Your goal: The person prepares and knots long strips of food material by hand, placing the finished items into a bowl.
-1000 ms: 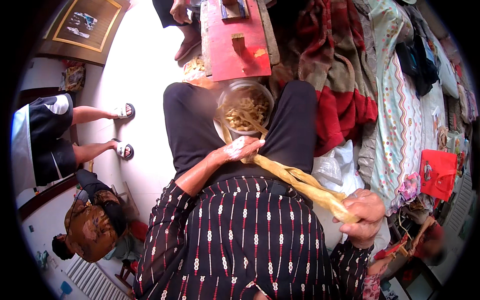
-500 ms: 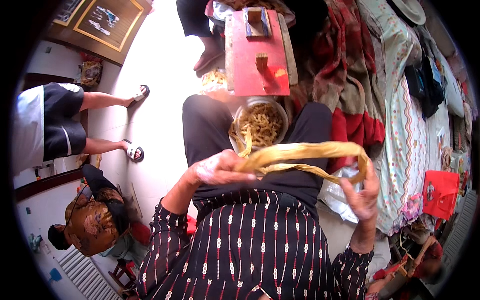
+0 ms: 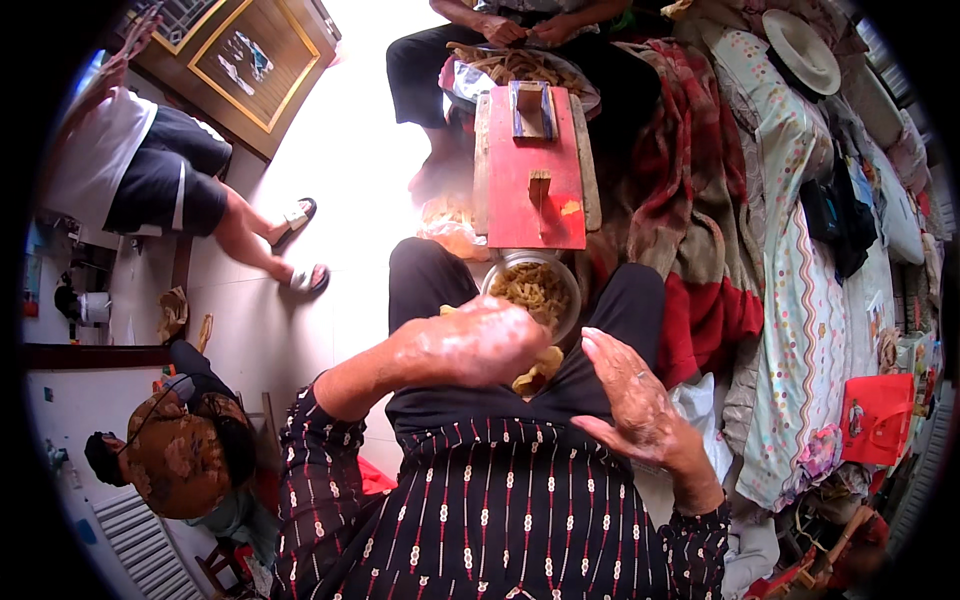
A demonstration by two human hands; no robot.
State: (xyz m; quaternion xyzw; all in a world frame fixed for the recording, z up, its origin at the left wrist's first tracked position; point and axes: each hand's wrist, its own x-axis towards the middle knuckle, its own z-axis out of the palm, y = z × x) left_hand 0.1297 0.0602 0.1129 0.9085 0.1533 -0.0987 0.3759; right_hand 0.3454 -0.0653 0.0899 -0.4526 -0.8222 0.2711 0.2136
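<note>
My left hand [image 3: 478, 342] is a closed fist above my lap, held around a long, flat, pliable yellow strip. Part of the strip [image 3: 540, 370] hangs in a loop below the fist, and a short bit shows on its other side. To the right, my right hand [image 3: 635, 405] holds nothing, its thumb and fingers apart. Just beyond the hands, between my knees, a pale bowl [image 3: 573, 305] contains many curled yellow-brown pieces. A red-topped wooden bench [image 3: 508, 200] stands past the bowl, with an upright wooden peg [image 3: 540, 190] and a framed wooden block [image 3: 531, 112] on it.
Across the bench, a person's hands [image 3: 505, 30] work over a bag of strips [image 3: 500, 68]. A plastic bag [image 3: 452, 228] lies left of the bench. A red-brown blanket [image 3: 685, 200] and bed [image 3: 790, 260] line the right. Another person in shorts [image 3: 165, 170] stands left; someone sits [image 3: 190, 455] below.
The strip stretched between both hands is now gathered in my left fist, which moved right. My right hand let go and moved left and lower. The standing person shifted their legs.
</note>
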